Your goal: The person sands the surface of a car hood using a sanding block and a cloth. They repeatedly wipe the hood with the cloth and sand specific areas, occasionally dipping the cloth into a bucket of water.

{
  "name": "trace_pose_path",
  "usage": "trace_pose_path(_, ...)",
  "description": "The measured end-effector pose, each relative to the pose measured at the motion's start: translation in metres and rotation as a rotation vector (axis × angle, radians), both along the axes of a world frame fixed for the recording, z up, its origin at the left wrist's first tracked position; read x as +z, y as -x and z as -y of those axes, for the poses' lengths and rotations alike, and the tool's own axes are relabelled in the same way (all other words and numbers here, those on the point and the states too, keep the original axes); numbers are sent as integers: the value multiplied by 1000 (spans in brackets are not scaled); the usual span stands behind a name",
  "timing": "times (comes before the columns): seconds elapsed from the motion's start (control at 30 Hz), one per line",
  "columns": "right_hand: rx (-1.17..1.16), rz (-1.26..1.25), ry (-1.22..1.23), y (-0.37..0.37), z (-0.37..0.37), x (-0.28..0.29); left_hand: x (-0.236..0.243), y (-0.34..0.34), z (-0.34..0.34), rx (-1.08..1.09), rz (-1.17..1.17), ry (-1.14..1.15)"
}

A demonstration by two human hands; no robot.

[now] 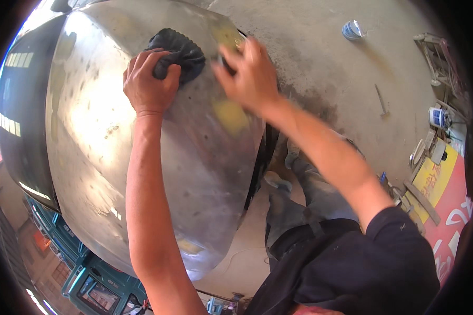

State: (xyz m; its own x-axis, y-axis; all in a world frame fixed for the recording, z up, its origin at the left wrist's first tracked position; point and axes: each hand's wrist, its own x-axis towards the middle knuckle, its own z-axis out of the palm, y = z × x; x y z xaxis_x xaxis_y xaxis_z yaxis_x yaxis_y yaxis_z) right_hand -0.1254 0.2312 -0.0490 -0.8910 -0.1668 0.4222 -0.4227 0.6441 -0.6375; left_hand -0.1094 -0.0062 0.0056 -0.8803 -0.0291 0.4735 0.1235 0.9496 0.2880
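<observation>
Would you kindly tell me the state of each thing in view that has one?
Left hand: closed on the dark cloth.
Dark cloth: bunched.
Right hand: fingers curled, blurred; whether it grips anything is unclear.
Vehicle body panel: shiny, marked with dark spots and yellow patches.
Hammer-like tool: lying on the concrete floor.
Concrete floor: darkly stained beside the panel.

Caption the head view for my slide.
Left hand grips dark cloth on a mottled vehicle panel; right hand blurred near its edge.

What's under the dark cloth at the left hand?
The dark-spotted grey vehicle panel shows around the dark cloth, which the left hand grasps. The area directly beneath the cloth is covered, so the surface there can't be seen.
</observation>
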Motion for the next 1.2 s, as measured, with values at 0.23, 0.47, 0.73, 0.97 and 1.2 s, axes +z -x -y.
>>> trace_pose_path(0.23, 30, -57, -10, -47, -10, -8, -2, -3, 4, 16, 8, 11)
trace_pose_path(0.47, -48, 43, 28, 47, 16, 0, -1, 4, -3, 9, 19, -7)
trace_pose_path(0.73, 120, -16, -24, -22, 0, 2, 0, 3, 1, 1, 7, -10)
trace_pose_path(0.97, 61, -15, 44, -3, 13, -5, -1, -6, 6, 27, 25, -2)
trace_pose_path(1.2, -18, 73, 16, 104, 12, -17, 6, 6, -10, -5, 23, 7)
